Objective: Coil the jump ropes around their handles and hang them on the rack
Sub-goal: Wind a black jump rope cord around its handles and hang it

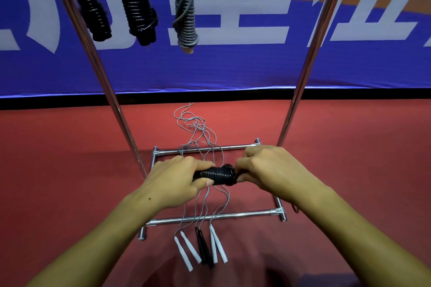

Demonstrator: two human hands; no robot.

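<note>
While both hands grip it above the rack base (210, 216), the black coiled rope (215, 174) looks glossy, tightly wound; left hand (179, 182) and right hand (268, 168) fingers clamp its ends; three coiled ropes (135, 0) hang at eleven o'clock; six loose handles (200, 248) lie at six o'clock.

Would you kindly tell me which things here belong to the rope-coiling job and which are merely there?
Job:
- black rope, coiled, gripped by left hand and right hand
- hung coils: two black, one grey
- loose ropes on floor, white handles and black handles
- rack

Merely there:
- banner
- red floor
</note>
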